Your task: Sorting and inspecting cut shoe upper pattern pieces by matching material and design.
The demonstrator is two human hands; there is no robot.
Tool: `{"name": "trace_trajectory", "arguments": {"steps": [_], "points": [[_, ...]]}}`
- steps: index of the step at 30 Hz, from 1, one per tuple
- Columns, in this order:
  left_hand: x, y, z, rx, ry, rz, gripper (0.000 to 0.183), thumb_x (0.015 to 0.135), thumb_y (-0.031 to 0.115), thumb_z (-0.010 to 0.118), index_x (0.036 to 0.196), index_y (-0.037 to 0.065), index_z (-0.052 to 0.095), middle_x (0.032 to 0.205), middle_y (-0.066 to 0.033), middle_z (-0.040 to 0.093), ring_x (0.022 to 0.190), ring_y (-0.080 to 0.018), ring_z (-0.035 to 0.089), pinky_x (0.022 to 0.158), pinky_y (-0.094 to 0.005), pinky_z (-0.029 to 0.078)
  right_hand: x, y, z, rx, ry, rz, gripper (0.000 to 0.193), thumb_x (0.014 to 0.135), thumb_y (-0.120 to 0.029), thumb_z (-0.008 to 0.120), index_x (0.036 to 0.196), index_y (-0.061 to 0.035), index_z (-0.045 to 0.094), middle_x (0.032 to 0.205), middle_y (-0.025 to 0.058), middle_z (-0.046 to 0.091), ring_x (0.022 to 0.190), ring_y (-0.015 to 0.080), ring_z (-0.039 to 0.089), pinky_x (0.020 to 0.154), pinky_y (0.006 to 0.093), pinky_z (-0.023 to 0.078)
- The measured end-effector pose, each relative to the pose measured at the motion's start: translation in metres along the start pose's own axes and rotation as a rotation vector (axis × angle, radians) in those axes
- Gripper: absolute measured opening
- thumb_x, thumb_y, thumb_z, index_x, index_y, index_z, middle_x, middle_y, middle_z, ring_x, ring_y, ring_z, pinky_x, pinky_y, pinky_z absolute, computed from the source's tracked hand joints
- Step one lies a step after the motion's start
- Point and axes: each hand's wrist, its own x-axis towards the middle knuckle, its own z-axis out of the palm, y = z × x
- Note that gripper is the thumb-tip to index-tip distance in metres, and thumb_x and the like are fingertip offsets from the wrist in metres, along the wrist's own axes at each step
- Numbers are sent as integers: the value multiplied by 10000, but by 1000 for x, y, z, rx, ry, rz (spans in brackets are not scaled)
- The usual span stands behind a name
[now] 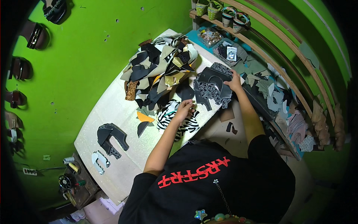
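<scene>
My right hand (pixel 234 82) grips the right edge of a bunch of dark cut pieces (pixel 212 84), some plain and some with a grey-and-black pattern, over the table's right part. My left hand (pixel 183 111) is held with its fingers curled in above a zebra-striped piece (pixel 166 121); what they hold, if anything, is hidden. A rounded black piece (pixel 185 92) lies just beyond my left hand. Beside the striped piece lie a yellow-orange piece (pixel 144 117) and a dark half-round piece (pixel 142 128).
A tall heap of mixed scraps (pixel 160 69) covers the far part of the white table (pixel 119 108). Stacked dark shoe-upper pieces (pixel 112 138) and pale ones (pixel 100 160) lie at left. A wooden rack (pixel 268 48) with small shoes (pixel 228 15) rises at right.
</scene>
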Motion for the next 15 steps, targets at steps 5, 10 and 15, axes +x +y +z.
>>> {"name": "trace_trajectory", "arguments": {"steps": [5,10,15], "points": [[14,-16,-33,203,135,235,317,827,169,552,1108,37,486,980,-63,584,780,-130,556,661,-250,445,-16,-27,10,-93,193,107,764,482,-90,815,1142,-39,431,1089,220,454,1075,348,403,923,358,343],[8,8,-16,1087,452,466,352,711,153,647,1003,-8,533,945,-183,560,792,-309,582,697,-360,474,-22,-33,7,-97,247,99,701,498,-62,803,1107,-25,459,913,164,538,902,308,513,807,351,421],[8,23,-7,1310,579,267,402,711,242,655,1010,5,530,982,-189,529,823,-346,575,705,-393,481,-33,-70,-5,343,74,191,432,649,-49,728,1025,8,523,793,97,598,718,152,580,649,257,461]]}}
